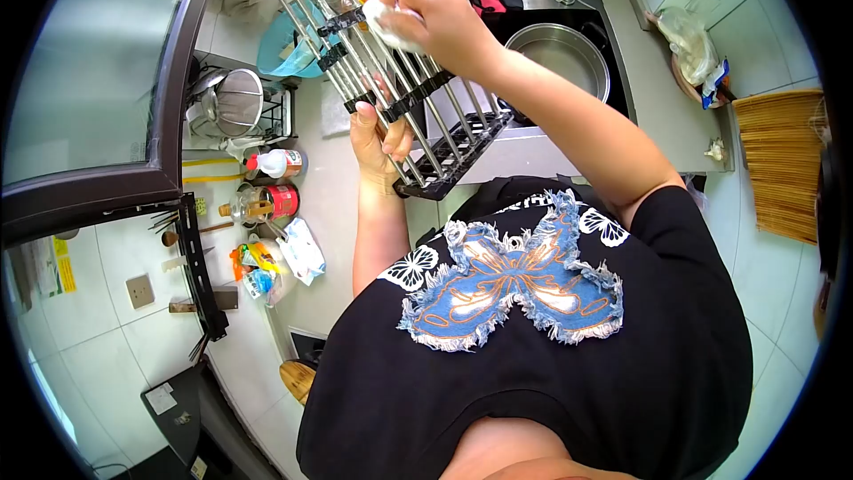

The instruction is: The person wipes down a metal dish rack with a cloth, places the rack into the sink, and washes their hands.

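A rack of silver metal bars with black plastic ends and joints (431, 164) is held up, tilted, above the counter. My left hand (380, 140) grips its bars from the near left side, thumb and fingers closed around them. My right hand (440, 25) is closed on a crumpled white cloth (391, 25), which lies against the upper bars. Part of the cloth is hidden inside the fingers. Behind the rack, a light blue basin (289, 44) is partly covered by the bars.
A round steel pan (564, 60) sits on the black stove at the right of the rack. Bottles, a red-labelled jar (283, 202) and packets line the left counter. A dark-framed glass panel (169, 80) juts in at upper left. A bamboo mat (777, 164) hangs at right.
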### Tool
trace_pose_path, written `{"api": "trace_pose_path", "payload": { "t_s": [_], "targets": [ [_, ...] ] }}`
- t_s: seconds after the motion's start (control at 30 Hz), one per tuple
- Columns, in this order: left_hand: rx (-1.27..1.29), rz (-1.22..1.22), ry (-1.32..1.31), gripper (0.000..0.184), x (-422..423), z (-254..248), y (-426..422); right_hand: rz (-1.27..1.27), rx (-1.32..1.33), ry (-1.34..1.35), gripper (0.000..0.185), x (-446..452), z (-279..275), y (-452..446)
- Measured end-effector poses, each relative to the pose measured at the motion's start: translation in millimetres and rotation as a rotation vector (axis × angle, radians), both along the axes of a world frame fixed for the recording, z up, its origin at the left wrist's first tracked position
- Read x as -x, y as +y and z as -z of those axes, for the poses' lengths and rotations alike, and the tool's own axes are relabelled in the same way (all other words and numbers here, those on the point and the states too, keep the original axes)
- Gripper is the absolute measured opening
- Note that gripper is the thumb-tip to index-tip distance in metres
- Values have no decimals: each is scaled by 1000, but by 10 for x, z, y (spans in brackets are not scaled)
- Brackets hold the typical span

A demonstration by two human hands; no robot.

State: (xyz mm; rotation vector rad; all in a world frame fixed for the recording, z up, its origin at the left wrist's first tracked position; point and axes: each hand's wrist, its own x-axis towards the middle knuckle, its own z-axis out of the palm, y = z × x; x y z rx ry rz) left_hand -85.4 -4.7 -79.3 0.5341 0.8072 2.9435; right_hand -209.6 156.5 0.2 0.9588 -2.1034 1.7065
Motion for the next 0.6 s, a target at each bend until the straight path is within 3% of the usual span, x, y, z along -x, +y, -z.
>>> {"api": "trace_pose_path", "payload": {
  "t_s": [0.03, 0.1, 0.17, 0.3, 0.37, 0.6],
  "targets": [
    [52, -29, -8, 49, -6, -21, -17, -18, 18, 61, 25, -46, 44, 16],
    [99, -59, -6, 48, -14, -35, -57, -155, -26, -94, 21, -226, 150, 134],
    [123, -94, -45, 49, -44, -41, -52, -138, -126, -183, 19, -197, 164, 200],
    [310, -103, -138, 32, -84, -274, 257, 93, 184, -219, 19, 139, 92, 196],
    [405, -196, -361, 20, -28, -422, 434, -27, 491, -288, 19, -29, -139, 226],
    [897, -465, -229, 16, 166, -234, 657, 54, 345, -351, 22, -309, 73, 179]
  ]
}}
